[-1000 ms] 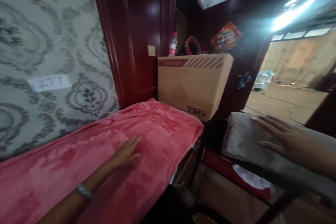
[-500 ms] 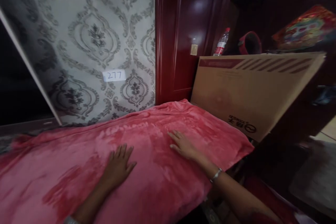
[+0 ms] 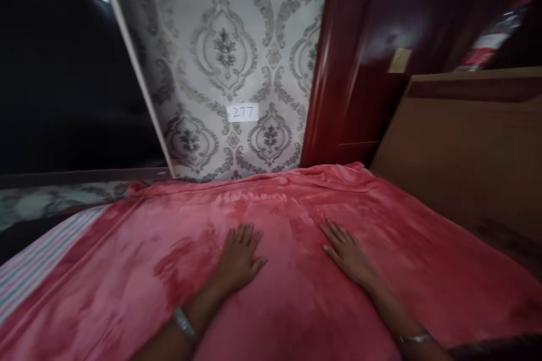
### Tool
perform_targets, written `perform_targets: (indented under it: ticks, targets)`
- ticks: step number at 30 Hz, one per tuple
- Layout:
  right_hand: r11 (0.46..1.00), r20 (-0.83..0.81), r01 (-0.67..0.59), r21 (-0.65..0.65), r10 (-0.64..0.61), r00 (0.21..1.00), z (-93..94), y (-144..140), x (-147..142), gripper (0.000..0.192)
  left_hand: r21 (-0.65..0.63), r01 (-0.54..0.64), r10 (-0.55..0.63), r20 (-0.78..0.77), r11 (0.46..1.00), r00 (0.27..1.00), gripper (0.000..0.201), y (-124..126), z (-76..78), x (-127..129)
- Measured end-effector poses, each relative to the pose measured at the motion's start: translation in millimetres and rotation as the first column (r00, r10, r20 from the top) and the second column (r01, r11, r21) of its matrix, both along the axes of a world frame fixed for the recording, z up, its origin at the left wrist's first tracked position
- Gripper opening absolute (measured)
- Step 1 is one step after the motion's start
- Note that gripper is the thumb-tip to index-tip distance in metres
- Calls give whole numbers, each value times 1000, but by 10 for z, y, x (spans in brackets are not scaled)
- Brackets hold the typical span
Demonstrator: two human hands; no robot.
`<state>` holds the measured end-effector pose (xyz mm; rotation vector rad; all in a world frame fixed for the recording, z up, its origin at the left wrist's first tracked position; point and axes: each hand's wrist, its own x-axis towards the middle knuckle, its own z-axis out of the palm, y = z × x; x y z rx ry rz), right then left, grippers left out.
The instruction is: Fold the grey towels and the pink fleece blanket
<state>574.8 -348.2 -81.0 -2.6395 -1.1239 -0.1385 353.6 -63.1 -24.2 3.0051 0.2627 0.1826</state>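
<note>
Both hands are down on the pink blanket [image 3: 296,293] now. A second ago only the left hand [image 3: 239,259] lay on it, while the right hand [image 3: 349,254] was off to the side on a grey folded cloth; half a second ago the right had come across, and now the two rest side by side, a little apart, near the middle of the spread. The person has also turned left, so the cardboard box [image 3: 461,146] has slid to the right edge of view and the wallpapered wall [image 3: 237,39] with its small "277" label [image 3: 242,112] sits straight ahead. To me that reads as smoothing the blanket flat with both palms.

The fingers of each hand are loosely spread and lie flat, pinching nothing. Each wrist carries a thin silvery bracelet.

The blanket is plush fleece (the nap shows lighter and darker streaks where it has been brushed), draped over the bed up to the wall, its far edge softly rumpled. A striped sheet [image 3: 38,262] shows at the left. Beyond stands glossy dark-red wood panelling [image 3: 355,56], and a blurred bottle [image 3: 491,39] stands behind the box.
</note>
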Motion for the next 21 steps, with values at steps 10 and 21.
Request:
perform_targets:
  ticks: [10,21]
  targets:
    - [990,158,-63,125,43,987,-492,-47,286,69,-50,-138,141,52,989,989,79,-50,-12,-90]
    - [1000,-102,2,-25,-4,995,313,205,-114,63,222,-338,359,-59,915,932,55,368,285,179]
